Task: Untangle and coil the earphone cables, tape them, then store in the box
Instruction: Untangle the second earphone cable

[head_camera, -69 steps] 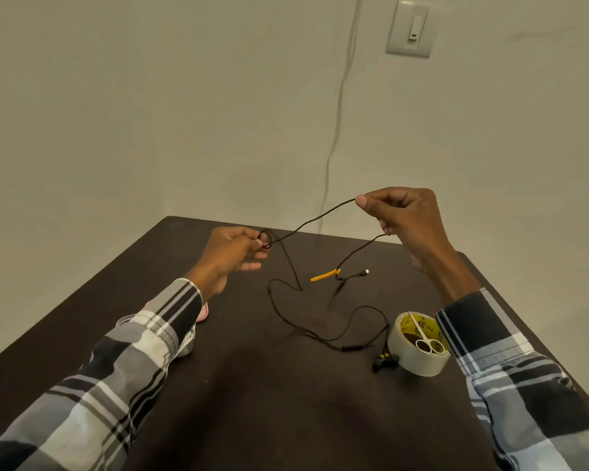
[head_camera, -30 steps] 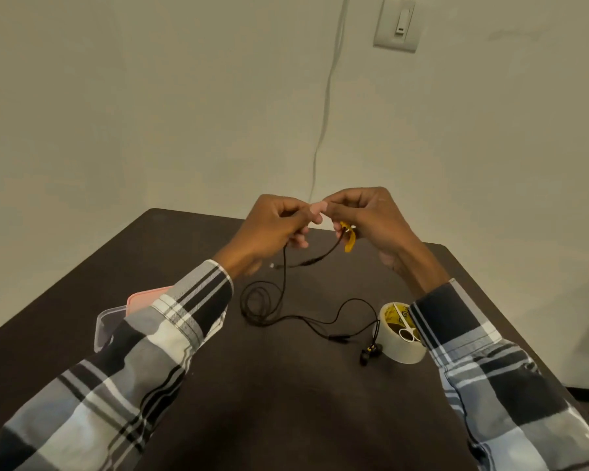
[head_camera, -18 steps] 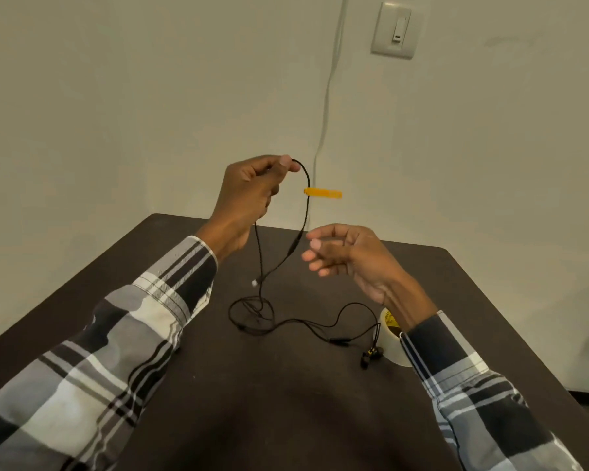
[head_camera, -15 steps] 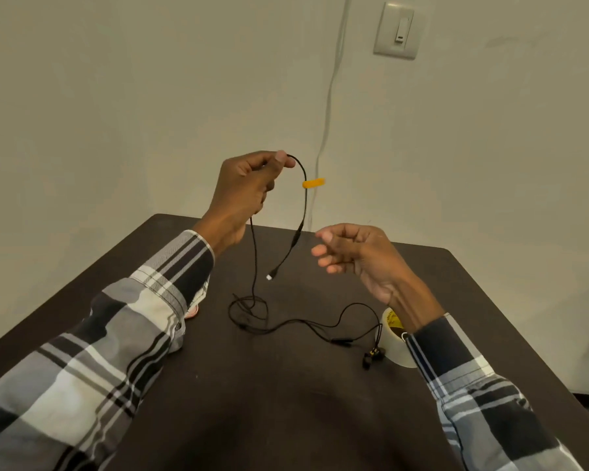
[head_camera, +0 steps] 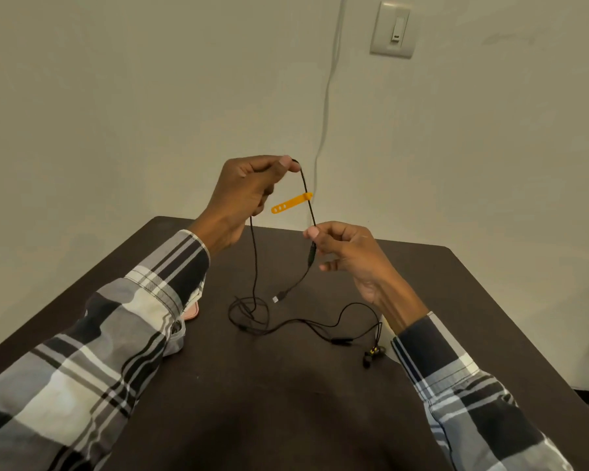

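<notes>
Earphone cable [head_camera: 254,266], thin and black, draped from raised fingers down to a loose tangle on the dark table [head_camera: 286,419]. Head view only.

Containers first: pink-edged box [head_camera: 191,311] just visible on the table behind the left sleeve [head_camera: 116,334], mostly hidden, contents not readable. Pale tape roll [head_camera: 386,329] barely peeking out beside the right sleeve [head_camera: 456,385], its inside hidden.

Left hand [head_camera: 242,198] lifted above the table, fingers curled, thumb and forefinger pinching the top bend of the cable. From that bend, one strand down to the tangle, the other down to the right hand [head_camera: 344,253]. Orange strap [head_camera: 290,202] fixed on that second strand, sticking out sideways between the two hands, touching neither.

Right hand lower, thumb and forefinger pinching the cable just above a thicker dark section, remaining fingers loosely curled. Below it, plug end [head_camera: 279,297] dangling just above the tabletop.

On the table: looped tangle near the centre, strands running right to an inline piece, then to the earbuds [head_camera: 373,355] lying close to the right sleeve.
</notes>
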Demonstrator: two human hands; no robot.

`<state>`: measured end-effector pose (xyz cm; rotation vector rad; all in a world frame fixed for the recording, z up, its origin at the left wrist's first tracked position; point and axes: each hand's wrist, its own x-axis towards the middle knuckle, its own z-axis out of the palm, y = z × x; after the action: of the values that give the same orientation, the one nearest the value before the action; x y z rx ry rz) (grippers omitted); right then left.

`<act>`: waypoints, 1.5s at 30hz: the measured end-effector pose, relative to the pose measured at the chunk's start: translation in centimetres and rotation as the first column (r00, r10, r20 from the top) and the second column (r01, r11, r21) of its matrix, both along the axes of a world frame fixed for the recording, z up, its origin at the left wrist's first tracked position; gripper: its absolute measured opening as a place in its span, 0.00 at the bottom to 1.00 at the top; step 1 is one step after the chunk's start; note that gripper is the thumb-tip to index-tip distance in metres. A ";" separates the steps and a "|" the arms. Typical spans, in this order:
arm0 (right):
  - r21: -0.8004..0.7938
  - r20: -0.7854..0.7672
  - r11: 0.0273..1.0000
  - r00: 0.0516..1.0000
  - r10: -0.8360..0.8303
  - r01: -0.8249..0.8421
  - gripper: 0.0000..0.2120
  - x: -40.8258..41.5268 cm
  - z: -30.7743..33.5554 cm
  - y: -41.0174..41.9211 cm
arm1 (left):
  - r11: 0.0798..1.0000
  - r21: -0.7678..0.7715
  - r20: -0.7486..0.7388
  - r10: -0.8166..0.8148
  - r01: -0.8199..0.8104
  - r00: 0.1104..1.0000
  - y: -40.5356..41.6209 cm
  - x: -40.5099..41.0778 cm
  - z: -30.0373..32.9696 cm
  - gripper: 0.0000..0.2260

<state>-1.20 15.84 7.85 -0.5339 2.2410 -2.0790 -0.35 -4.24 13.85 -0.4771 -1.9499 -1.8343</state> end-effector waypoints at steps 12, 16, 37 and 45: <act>-0.143 0.021 0.988 0.998 0.059 -0.056 0.11 0.0 0.3 3.9 | 0.993 0.107 0.092 0.047 -0.057 0.995 -0.2 -0.7 0.3 0.12; -0.050 0.083 0.996 0.994 0.071 -0.067 0.11 0.0 -0.7 7.0 | 0.992 0.087 0.104 0.080 -0.089 0.991 -1.7 -0.8 0.5 0.12; 0.160 -0.336 0.975 0.937 -0.093 0.154 0.05 2.0 6.5 0.6 | 0.944 -0.290 0.118 -0.129 0.158 0.985 2.4 0.3 0.7 0.15; 0.001 -0.301 0.958 0.914 -0.273 0.286 0.07 2.3 5.9 1.9 | 0.957 -0.275 0.092 -0.068 0.091 0.993 -0.4 0.2 -0.1 0.15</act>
<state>1.08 17.74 13.78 -0.5906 2.6701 -2.1961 -0.19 -4.65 13.77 -0.5824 -2.2910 -1.6541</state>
